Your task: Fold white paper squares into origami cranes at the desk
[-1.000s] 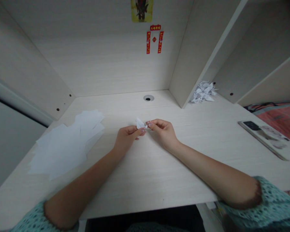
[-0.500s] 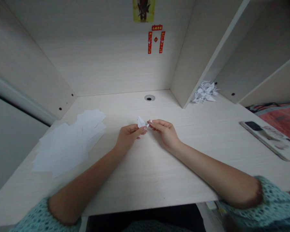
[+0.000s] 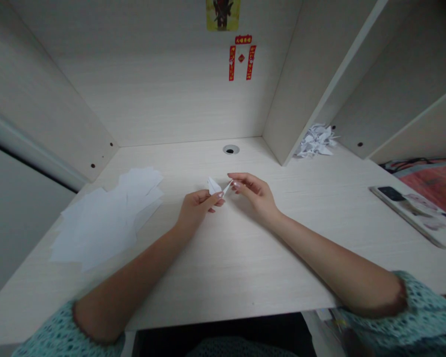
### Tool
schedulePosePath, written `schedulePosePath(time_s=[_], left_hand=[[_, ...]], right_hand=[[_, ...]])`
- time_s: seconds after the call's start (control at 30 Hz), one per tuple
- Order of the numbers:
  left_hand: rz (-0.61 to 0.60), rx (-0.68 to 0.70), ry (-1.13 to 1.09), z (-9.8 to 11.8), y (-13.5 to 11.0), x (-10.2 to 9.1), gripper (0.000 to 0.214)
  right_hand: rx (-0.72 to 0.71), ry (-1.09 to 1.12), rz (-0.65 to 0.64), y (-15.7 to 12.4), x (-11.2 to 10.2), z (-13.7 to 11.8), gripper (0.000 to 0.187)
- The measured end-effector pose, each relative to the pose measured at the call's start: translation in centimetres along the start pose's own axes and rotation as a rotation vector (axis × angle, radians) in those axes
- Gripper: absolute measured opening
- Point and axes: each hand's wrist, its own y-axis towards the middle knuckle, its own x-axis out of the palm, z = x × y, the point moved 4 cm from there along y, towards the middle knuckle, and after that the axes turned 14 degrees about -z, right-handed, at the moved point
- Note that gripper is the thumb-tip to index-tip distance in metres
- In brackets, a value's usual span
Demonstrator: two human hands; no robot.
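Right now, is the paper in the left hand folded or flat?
Folded: the white paper pinched in the left hand shows narrow, pointed parts.

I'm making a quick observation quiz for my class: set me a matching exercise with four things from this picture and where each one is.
Things
1. Phone
2. Folded paper
3. Red stickers
4. Flat white sheets

Places
A. On the back panel
B. Spread over the left side of the desk
C. Lying on the right side of the desk
D. Held in the left hand

Right pairs: 1-C, 2-D, 3-A, 4-B
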Motion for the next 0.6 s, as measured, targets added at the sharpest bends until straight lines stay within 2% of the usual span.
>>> schedulePosePath(time_s=[0.07,0.23,0.6], left_hand=[[0.004,0.001,-0.020,-0.01,0.04,-0.04,0.032],[-0.003,-0.026,-0.020,-0.28,0.20,-0.05,0.038],[-0.015,0.015,-0.007,-0.10,0.07,0.09,0.031]], right_hand=[[-0.019,-0.060,-0.045,-0.17,0.44,-0.24,0.029],[-0.075,-0.165,-0.026,-0.28,0.48,-0.73,0.024],[-0.096,-0.150,-0.035,-0.30,0.38,-0.79,0.020]])
